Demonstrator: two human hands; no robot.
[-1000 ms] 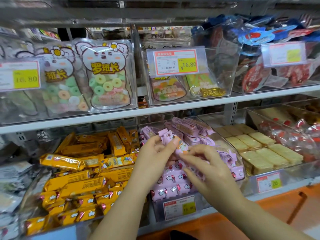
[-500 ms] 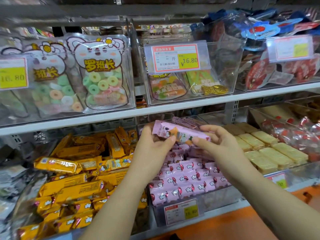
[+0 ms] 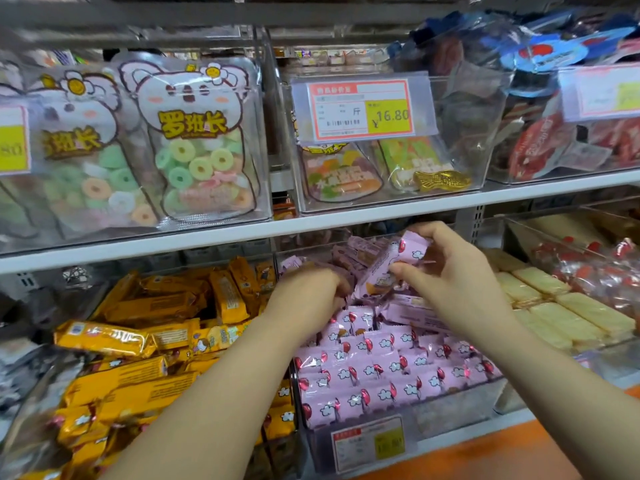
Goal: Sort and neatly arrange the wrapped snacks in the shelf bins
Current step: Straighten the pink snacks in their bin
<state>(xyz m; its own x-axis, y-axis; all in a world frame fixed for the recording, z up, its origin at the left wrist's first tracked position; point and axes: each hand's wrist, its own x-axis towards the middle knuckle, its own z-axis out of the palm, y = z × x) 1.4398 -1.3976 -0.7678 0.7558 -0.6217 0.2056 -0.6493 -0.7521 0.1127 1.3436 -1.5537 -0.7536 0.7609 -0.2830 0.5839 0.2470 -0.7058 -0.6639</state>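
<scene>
Head camera: a person's right hand (image 3: 460,282) pinches a pink wrapped snack (image 3: 389,266) near its upper end, holding it tilted over the back of the clear bin (image 3: 457,408) on the lower shelf. The left hand (image 3: 304,296) reaches into the same bin, fingers curled down among loose pink packets. Blur hides the fingertips, so whether it grips one cannot be told. Toward the bin's front, rows of pink snacks (image 3: 381,370) lie side by side above an unreadable label (image 3: 367,443). At left, yellow wrapped bars (image 3: 138,341) sit in a heap, partly covered by the left forearm. At right, pale wafer packs (image 3: 561,306) fill a neighbouring bin. Above, gummy ring bags (image 3: 197,147) stand beside a 16.80 price tag (image 3: 360,110).
</scene>
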